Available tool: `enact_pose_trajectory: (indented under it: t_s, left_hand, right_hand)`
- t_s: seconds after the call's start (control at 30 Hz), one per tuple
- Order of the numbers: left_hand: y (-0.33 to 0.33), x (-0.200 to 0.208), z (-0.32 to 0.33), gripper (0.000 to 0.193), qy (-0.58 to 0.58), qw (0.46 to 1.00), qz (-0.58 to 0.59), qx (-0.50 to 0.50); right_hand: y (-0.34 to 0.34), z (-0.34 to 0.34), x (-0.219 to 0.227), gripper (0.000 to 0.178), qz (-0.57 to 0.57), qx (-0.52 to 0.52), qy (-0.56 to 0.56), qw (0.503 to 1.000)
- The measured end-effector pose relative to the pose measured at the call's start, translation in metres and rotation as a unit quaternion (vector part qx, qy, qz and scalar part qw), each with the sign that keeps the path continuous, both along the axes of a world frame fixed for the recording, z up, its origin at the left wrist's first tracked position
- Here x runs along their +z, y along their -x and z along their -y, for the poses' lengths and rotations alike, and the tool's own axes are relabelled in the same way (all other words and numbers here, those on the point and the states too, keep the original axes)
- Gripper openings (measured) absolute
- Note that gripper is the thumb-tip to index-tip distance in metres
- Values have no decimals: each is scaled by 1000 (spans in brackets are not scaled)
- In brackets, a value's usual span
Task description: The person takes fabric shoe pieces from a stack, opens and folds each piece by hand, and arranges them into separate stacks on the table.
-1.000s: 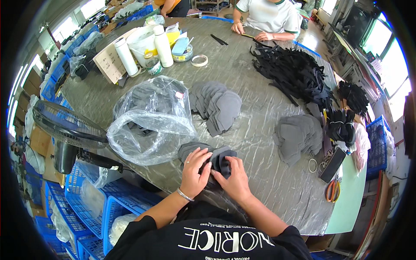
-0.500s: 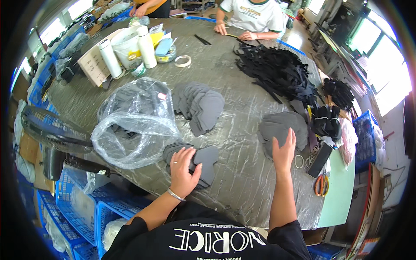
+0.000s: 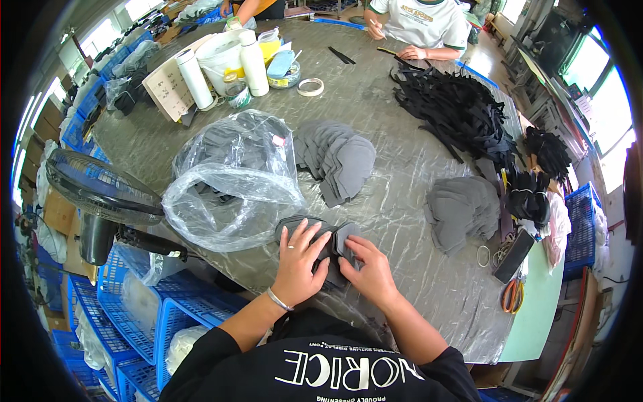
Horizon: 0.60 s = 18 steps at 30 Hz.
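In front of me, near the table's edge, lies a small pile of dark grey cut pieces [image 3: 301, 221]. My left hand [image 3: 299, 269] rests on it with fingers stretched and spread. At the pile's right side, my right hand [image 3: 370, 273] has its fingers and thumb bent around the edge of some grey pieces [image 3: 343, 236]; how many is hidden. A fanned stack of grey pieces [image 3: 341, 159] lies farther off, and another grey stack [image 3: 462, 209] sits to the right, apart from both hands. Left of the hands stands an open clear plastic bag [image 3: 231, 181] with grey pieces inside.
Black strips [image 3: 455, 107] heap at the far right, near orange-handled scissors [image 3: 513, 296] and a dark box [image 3: 514, 256]. White bottles [image 3: 253, 63], a bucket [image 3: 220, 61] and a tape roll [image 3: 311, 87] stand far left. A fan [image 3: 100, 194] is beside blue crates [image 3: 134, 321]. Another person [image 3: 425, 27] sits opposite.
My right hand has left the right-hand stack and moved left to the pile under my left hand. My left hand stays on that pile. The whole view has shifted slightly.
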<state>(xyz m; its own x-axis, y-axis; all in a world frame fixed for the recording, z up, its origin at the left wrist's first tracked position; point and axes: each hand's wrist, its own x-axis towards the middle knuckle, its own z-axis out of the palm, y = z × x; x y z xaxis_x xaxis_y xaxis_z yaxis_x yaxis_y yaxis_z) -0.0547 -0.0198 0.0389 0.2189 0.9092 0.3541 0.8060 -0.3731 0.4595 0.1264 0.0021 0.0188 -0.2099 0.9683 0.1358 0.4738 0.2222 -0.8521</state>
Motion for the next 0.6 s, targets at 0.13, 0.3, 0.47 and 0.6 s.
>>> enact_pose_trajectory:
  t_s: [0.13, 0.3, 0.47, 0.6]
  left_hand:
    - [-12, 1, 6, 55, -12, 996, 77, -35]
    - [-40, -4, 15, 59, 50, 933, 355, 20]
    - [-27, -5, 11, 45, 56, 971, 230, -39]
    - [-32, -4, 10, 40, 57, 934, 354, 11]
  right_hand:
    - [-7, 3, -3, 23, -127, -31, 85, 988]
    - [-13, -2, -13, 15, -162, -10, 174, 971]
    - [-15, -8, -20, 15, -198, 49, 139, 969]
    - [-17, -15, -16, 14, -180, 84, 143, 970]
